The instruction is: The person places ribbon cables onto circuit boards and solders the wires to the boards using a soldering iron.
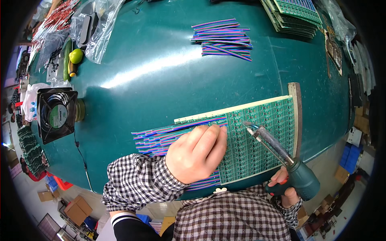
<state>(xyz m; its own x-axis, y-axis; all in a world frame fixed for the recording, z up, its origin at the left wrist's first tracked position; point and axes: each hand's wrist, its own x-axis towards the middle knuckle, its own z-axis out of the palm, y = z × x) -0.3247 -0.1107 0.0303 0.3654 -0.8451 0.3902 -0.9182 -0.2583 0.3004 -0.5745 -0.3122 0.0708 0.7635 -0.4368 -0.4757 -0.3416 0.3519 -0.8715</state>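
1. Head view: left hand, fingers bent together over blue, red and green ribbon wires; cannot tell whether pinching one
2. Green rectangular circuit-board panel: extending right from those fingertips
3. Right hand: fingers closed around dark-green plastic soldering gun, tip above panel

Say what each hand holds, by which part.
Right hand: soldering gun, by its handle. Left hand: at the wire ends; whether it pinches one cannot be told.
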